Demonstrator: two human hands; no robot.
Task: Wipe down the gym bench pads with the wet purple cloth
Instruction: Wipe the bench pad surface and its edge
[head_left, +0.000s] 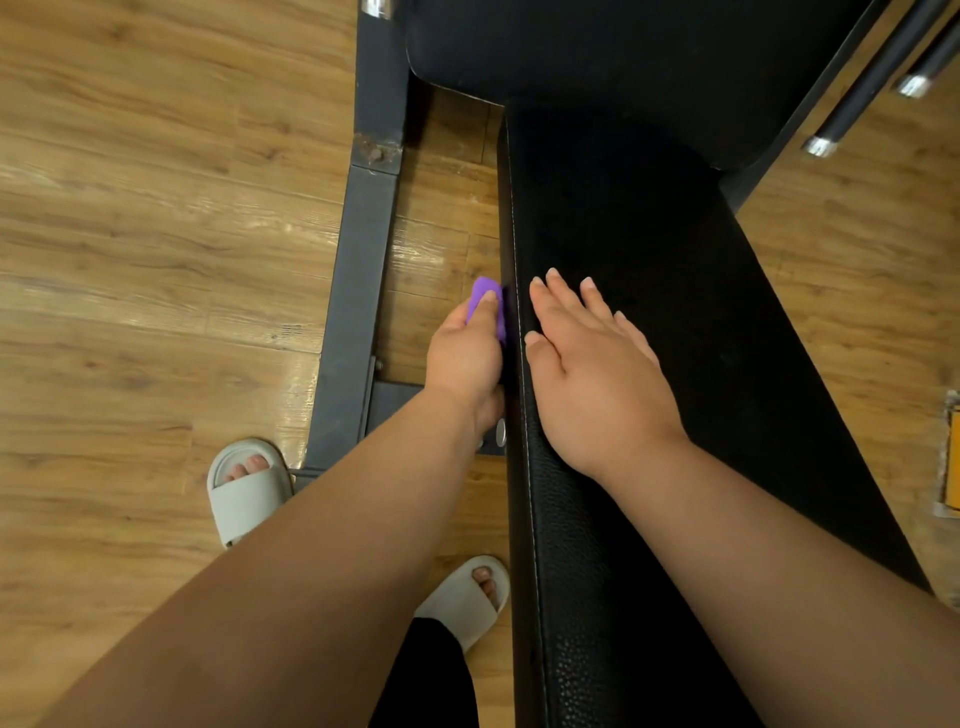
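Long black pad, grained, pale stitching down its left edge, running from the bottom of view up to a wider top pad, also black. Purple cloth, bunched, pressed against the left side face of the long pad about midway along it, just below the stitched edge. Clenched around the cloth: left hand, thumb laid over the top of it, knuckles turned out toward the floor gap. Released and flat: right hand, fingers straight and slightly spread, palm down on the pad top just inside the left edge, close beside the left hand with the pad edge between the two. Dark grey steel rail left of the pad, roughly parallel to it, rust-marked joint in its upper part. Narrow strip of wood floor open between rail and pad, with the cloth in that strip. Metal knob below the left wrist, against the pad side. Broad bare pad surface ahead of and right of the right hand. Two black bars with chrome ends at upper right, slanted. Pale slipper by the rail foot; second slipper near the pad's left edge. Yellow item at far right, cut off by the frame, possibly a sign or tape; any lettering too small to tell.
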